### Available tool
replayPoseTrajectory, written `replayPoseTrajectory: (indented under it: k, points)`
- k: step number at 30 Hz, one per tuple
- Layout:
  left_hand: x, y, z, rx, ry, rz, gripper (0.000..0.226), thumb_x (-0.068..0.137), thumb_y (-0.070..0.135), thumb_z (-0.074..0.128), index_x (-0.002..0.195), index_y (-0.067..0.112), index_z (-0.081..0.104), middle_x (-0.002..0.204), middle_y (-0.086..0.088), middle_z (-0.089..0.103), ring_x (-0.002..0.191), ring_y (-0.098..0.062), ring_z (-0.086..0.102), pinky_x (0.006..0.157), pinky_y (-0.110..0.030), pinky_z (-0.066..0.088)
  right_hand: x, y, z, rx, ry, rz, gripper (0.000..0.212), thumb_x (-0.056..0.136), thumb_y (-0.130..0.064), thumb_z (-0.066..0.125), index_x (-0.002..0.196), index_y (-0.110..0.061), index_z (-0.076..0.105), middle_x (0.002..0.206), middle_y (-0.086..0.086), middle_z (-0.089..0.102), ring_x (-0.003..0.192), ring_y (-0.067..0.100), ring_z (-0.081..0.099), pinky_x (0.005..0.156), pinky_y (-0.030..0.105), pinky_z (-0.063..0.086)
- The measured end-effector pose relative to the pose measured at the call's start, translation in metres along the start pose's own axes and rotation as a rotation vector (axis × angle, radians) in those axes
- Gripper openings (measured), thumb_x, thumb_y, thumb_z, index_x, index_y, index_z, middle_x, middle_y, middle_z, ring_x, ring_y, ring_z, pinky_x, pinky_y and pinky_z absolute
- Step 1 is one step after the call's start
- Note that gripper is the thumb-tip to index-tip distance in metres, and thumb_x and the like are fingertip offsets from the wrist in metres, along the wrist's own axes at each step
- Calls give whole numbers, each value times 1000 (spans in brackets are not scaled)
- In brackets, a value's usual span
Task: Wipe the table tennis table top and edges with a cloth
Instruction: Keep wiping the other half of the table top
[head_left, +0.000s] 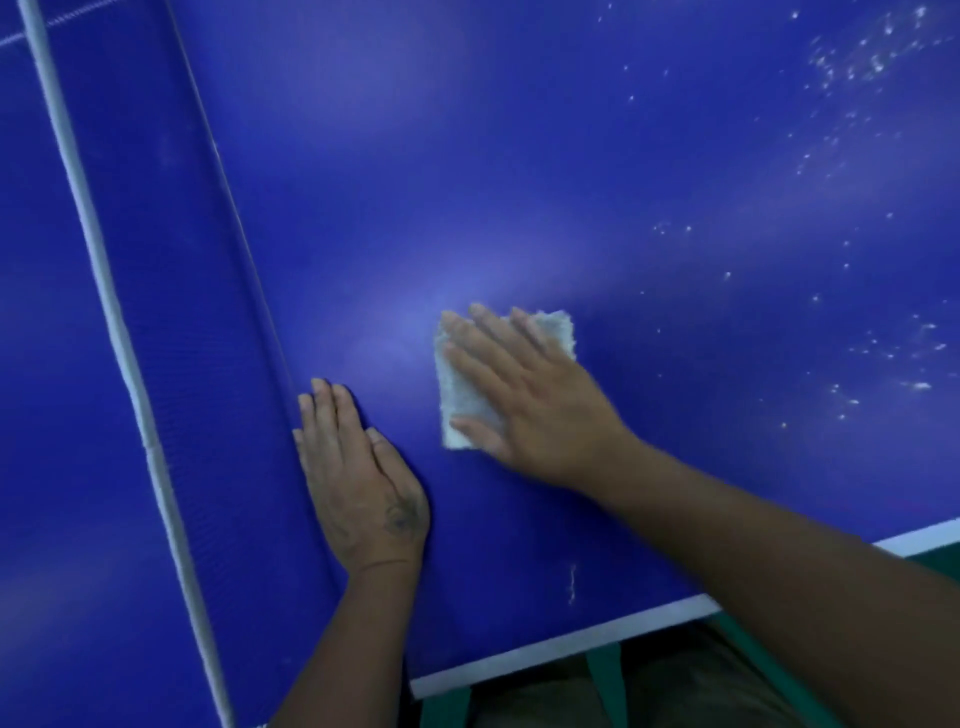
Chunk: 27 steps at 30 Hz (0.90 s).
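The blue table tennis table top (519, 156) fills the view. A small pale folded cloth (462, 395) lies flat on it near the middle. My right hand (530, 395) presses down on the cloth with fingers spread, covering most of it. My left hand (358, 478) rests flat on the bare table surface to the left, fingers together, close to the foot of the blue net (171, 291). The table's white edge line (561, 639) runs along the near side, under my forearms.
The net with its white top band (98, 249) stands along the left, with the other half of the table beyond it. White specks of dust or droplets (857, 67) are scattered over the right part of the surface. Green frame parts (605, 675) show below the near edge.
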<state>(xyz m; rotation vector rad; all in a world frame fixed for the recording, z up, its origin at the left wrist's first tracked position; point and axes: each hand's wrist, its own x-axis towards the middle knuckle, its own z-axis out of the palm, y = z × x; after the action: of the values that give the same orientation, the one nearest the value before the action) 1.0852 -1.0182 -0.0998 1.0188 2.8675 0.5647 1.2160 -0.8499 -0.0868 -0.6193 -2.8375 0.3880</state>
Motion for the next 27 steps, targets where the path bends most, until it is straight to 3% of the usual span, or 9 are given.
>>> replayPoseTrajectory:
  k: [3, 6, 7, 10, 12, 16, 18, 22, 27]
  points:
    - [-1, -1, 2, 14, -3, -5, 57, 111, 17, 38, 163, -5, 39, 175, -17, 31, 166, -33, 24, 136, -52, 17, 4, 73, -18, -179, 80, 214, 66, 112, -44, 54, 159, 1, 46, 168, 19, 41, 157, 41, 37, 128, 60, 31]
    - [-3, 0, 2, 21, -24, -17, 59, 113, 24, 38, 165, -3, 35, 178, -14, 27, 168, -29, 18, 137, -50, 14, 22, 91, -30, -147, 48, 615, 73, 112, -51, 36, 169, -6, 27, 178, 12, 19, 165, 35, 17, 134, 56, 12]
    - [-3, 2, 1, 20, -33, -20, 60, 113, 25, 38, 166, -2, 34, 178, -14, 25, 168, -28, 17, 137, -49, 13, 23, 78, -24, -154, 55, 586, 72, 112, -49, 36, 168, -4, 27, 178, 14, 19, 165, 37, 17, 134, 58, 13]
    - [-3, 3, 0, 30, -35, -17, 61, 114, 27, 37, 167, -1, 31, 179, -13, 24, 168, -27, 16, 138, -48, 12, 2, 38, -8, -112, 10, 135, 66, 114, -45, 47, 161, 0, 42, 172, 18, 33, 161, 39, 29, 129, 61, 26]
    - [-3, 3, 0, 43, -28, -14, 61, 114, 28, 37, 168, 0, 31, 179, -12, 24, 168, -26, 16, 138, -47, 12, -3, 48, -11, -104, 10, 37, 64, 113, -47, 51, 159, -3, 47, 170, 15, 38, 160, 37, 34, 129, 59, 29]
    - [-4, 3, 0, 53, -19, -22, 60, 114, 28, 36, 167, 1, 32, 179, -11, 24, 168, -25, 16, 138, -47, 12, 1, 87, -27, -137, 31, 555, 71, 113, -52, 39, 168, -9, 29, 178, 10, 21, 166, 34, 16, 135, 53, 10]
    - [-4, 3, -1, 43, -17, -23, 59, 114, 26, 36, 167, 0, 33, 179, -12, 25, 168, -27, 17, 138, -48, 13, 7, 75, -25, -174, -3, 661, 73, 113, -52, 29, 171, -10, 16, 180, 11, 9, 167, 34, 6, 135, 54, 4]
    - [-2, 3, -5, -52, -22, -54, 57, 113, 26, 33, 165, 2, 39, 178, -10, 29, 168, -25, 18, 137, -49, 13, 6, -5, -1, -123, 2, 420, 70, 114, -42, 40, 167, 1, 26, 176, 21, 19, 163, 44, 17, 132, 62, 16]
    - [-1, 2, -6, -96, -24, -57, 58, 114, 30, 30, 164, 4, 42, 177, -9, 31, 168, -24, 18, 137, -50, 12, -72, -61, -1, 26, -128, 51, 68, 112, -44, 51, 165, -5, 37, 177, 14, 25, 165, 34, 18, 132, 58, 21]
